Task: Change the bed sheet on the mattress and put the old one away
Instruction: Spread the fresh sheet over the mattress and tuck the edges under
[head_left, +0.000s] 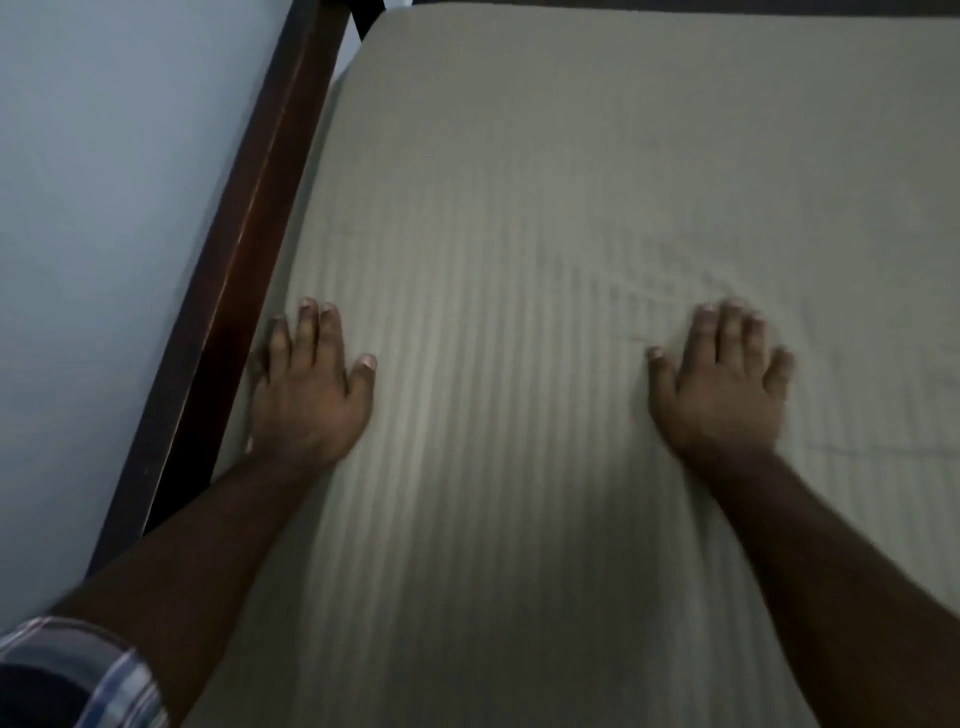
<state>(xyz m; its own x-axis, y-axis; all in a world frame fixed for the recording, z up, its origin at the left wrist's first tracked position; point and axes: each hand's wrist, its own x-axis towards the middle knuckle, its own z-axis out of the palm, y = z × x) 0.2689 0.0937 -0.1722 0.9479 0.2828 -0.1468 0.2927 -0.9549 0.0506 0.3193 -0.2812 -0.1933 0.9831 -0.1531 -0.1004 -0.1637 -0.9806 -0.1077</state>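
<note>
A pale beige bed sheet (519, 234) with fine lengthwise stripes covers the whole mattress. My left hand (306, 384) lies flat on the sheet near the mattress's left edge, fingers straight and spread. My right hand (722, 384) presses flat on the sheet further right, fingers straight. Small wrinkles fan out in the sheet just beyond my right hand. The mattress's far left corner (384, 31) is rounded and covered by the sheet. No other sheet is in view.
A dark wooden bed frame rail (228, 291) runs along the mattress's left side. Beyond it stands a pale blue-grey wall (104, 208). A checked sleeve (88, 670) shows at the lower left.
</note>
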